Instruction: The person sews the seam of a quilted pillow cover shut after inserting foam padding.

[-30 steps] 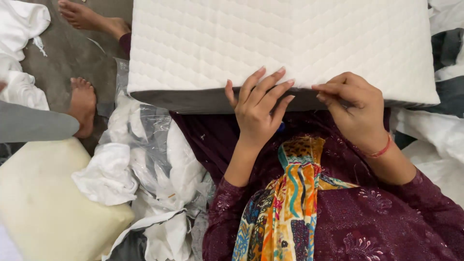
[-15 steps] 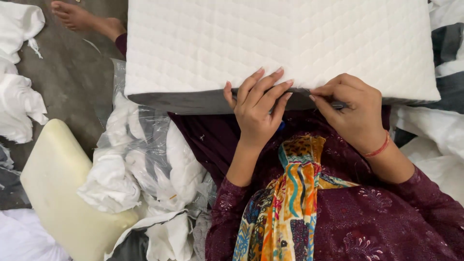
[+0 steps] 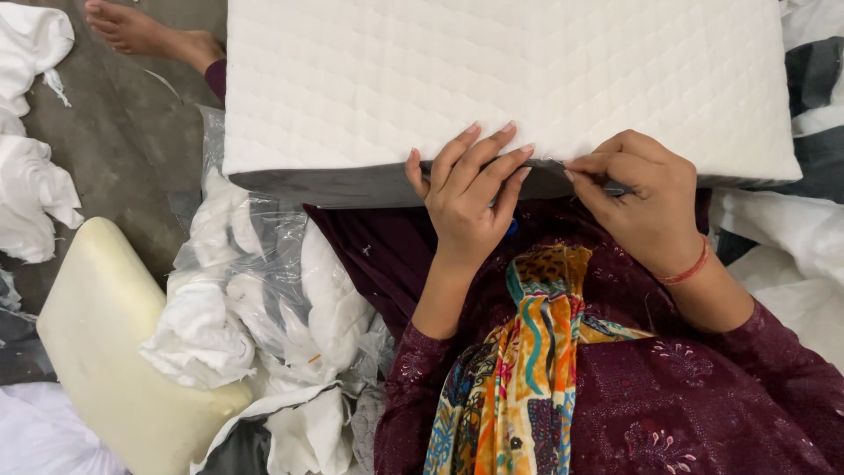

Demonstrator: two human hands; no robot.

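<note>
Head view, looking down onto the lap. A white quilted pillow with a diamond-stitched top and a dark grey side band lies across the lap, its far edge cut off by the frame. The left hand rests flat on the near edge, fingers spread and holding nothing. The right hand is pinched on the grey edge seam; whatever small part sits between its fingertips is hidden. A red thread bracelet circles the right wrist. A multicoloured patterned scarf hangs over maroon embroidered sleeves. At left, a smooth cream foam block lies beside crumpled clear plastic wrap and white stuffing. A bare foot, partly cropped, rests on the grey floor.
</note>
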